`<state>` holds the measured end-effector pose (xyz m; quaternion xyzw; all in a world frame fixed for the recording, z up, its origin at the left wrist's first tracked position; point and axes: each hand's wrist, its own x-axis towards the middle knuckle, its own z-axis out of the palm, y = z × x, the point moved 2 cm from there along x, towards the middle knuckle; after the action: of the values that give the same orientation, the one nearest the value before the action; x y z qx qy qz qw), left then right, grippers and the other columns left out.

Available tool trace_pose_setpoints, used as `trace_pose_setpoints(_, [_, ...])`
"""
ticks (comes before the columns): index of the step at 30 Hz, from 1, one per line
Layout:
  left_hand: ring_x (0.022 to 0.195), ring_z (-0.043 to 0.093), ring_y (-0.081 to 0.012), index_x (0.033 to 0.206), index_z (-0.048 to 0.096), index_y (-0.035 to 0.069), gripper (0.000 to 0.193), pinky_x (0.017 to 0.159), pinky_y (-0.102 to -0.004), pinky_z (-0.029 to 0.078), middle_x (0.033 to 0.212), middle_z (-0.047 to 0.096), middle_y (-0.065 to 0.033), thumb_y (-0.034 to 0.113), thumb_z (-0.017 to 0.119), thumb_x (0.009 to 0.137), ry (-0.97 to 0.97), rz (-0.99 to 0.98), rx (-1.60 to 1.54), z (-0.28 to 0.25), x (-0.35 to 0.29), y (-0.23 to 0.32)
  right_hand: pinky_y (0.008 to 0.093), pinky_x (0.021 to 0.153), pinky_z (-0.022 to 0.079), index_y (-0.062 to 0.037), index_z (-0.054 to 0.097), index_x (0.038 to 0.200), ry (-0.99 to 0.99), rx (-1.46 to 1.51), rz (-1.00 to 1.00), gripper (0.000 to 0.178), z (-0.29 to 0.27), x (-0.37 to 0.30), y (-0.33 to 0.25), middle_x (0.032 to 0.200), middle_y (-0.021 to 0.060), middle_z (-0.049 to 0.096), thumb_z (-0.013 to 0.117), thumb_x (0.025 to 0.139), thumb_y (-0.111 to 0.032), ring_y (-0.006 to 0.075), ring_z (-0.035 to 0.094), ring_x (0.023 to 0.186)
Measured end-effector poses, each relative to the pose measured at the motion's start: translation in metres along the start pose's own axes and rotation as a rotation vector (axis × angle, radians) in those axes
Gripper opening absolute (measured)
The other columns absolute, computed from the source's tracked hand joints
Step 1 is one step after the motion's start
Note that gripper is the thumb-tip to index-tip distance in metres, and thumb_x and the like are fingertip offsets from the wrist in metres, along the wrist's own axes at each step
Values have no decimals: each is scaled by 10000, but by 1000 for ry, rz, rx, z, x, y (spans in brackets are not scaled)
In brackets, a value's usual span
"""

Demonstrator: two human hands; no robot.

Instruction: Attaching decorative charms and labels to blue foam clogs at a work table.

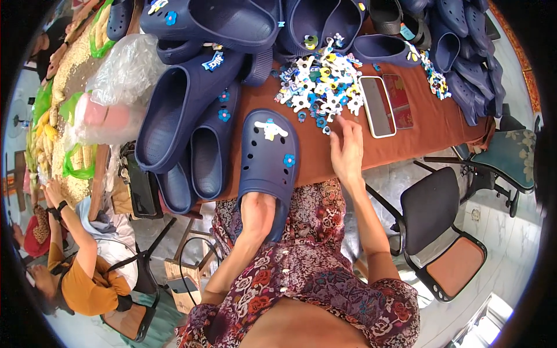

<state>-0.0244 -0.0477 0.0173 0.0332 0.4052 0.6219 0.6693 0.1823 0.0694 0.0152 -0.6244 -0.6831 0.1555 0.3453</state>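
Note:
A navy blue foam clog [264,162] is held toe-away at the table's near edge, with my left hand [257,213] pushed in through its heel opening. The fingers are hidden inside the shoe. On its perforated top sit a white, long-eared charm [271,129] and a blue flower charm [289,160]. To the right, my right hand [348,152] reaches over the brown cloth, its fingers loosely apart and seemingly holding nothing. Its fingertips are beside the near edge of a heap of small white, blue and yellow shoe charms [325,81].
More navy clogs [165,116] crowd the left and back, some with charms; others are piled at the right [464,64]. A white-framed phone [378,107] lies right of the heap. Chairs [429,203] stand right. At left sits a person in an orange shirt [96,278], near corn cobs and kernels.

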Motion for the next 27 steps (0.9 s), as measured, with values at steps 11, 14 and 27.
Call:
trace_pose_setpoints(11, [1261, 506, -277, 1368, 456, 10, 409, 1077, -486, 406, 1388, 511, -108, 178, 452, 995, 3, -6, -35, -4, 1, 0, 415, 924, 446, -6, 604, 1226, 20, -183, -28, 332, 11, 30, 26, 1145, 169, 555, 593, 895, -32, 340, 531, 1045])
trace_pose_setpoints(14, [1254, 510, -278, 1363, 460, 7, 407, 1074, -484, 409, 1382, 517, -108, 174, 450, 992, -4, -11, -34, -6, 2, 0, 426, 877, 452, 7, 627, 1175, 20, -115, -74, 307, 11, 29, 23, 1095, 163, 576, 613, 873, -47, 352, 525, 1004])
trace_pose_setpoints(27, [1074, 586, -303, 1079, 587, -77, 296, 1013, -451, 442, 1146, 612, -149, -14, 526, 796, -82, -6, -104, -9, -3, 5, 405, 799, 456, -51, 651, 935, -22, -53, 8, 125, 6, 25, 18, 911, 99, 613, 699, 830, -98, 292, 560, 870])
